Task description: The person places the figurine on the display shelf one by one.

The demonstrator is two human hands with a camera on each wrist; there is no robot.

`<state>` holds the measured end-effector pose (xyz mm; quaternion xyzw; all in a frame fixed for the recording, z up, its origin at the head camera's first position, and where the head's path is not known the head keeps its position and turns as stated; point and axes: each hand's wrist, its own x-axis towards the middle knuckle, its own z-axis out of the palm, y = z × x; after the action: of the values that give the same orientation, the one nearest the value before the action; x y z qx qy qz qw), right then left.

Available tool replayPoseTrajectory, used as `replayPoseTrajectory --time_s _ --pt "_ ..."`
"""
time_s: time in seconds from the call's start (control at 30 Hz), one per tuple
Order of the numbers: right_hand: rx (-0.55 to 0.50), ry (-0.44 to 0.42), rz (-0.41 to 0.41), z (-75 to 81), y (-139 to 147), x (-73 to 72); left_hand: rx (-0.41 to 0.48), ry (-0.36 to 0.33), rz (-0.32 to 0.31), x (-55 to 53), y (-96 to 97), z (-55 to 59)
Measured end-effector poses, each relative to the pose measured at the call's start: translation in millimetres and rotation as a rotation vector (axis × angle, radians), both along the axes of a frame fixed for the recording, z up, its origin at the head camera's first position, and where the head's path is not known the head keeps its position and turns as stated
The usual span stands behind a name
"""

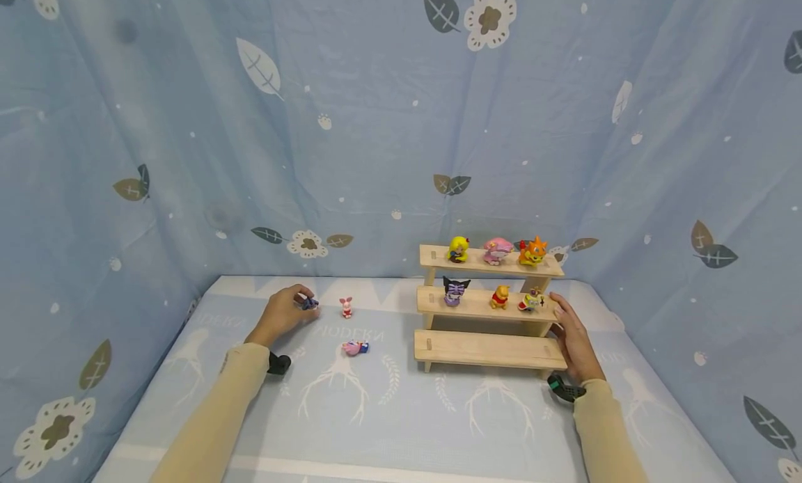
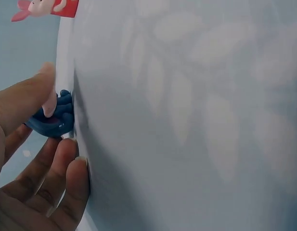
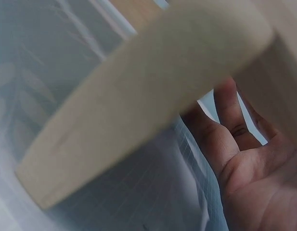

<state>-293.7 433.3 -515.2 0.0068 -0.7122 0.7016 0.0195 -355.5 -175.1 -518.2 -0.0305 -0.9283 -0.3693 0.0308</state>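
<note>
My left hand (image 1: 283,316) pinches a small dark blue figurine (image 2: 54,126) between thumb and fingers, low at the tabletop on the left. Beside it stands a pink piglet figurine (image 1: 347,307) in red. A pink and blue figurine (image 1: 356,348) lies on its side nearer to me. On the right is a three-step wooden display stand (image 1: 489,348). My right hand (image 1: 578,344) is at the stand's right end, its fingers extended loosely along the side of the middle and lower steps; the wood hides part of them in the right wrist view.
The top step holds yellow-haired (image 1: 458,249), pink (image 1: 498,250) and orange (image 1: 533,251) figurines. Below them stand a black-and-purple figurine (image 1: 454,292), a yellow bear (image 1: 499,297) and a yellow crowned figurine (image 1: 531,300). A patterned blue curtain (image 1: 363,135) hangs behind the cloth-covered table (image 1: 388,427).
</note>
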Motion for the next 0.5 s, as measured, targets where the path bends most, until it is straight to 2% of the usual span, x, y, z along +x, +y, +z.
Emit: replayPoseTrajectory --time_s 0.3,0.5 --pt "-0.002 0.002 -0.002 4.0 -2.0 1.6 0.009 0.032 -0.039 -0.8 -4.4 -2.1" --pt "0.002 0.006 -0.001 2.5 -1.3 1.7 0.006 0.035 -0.015 -1.6 -6.2 -3.1"
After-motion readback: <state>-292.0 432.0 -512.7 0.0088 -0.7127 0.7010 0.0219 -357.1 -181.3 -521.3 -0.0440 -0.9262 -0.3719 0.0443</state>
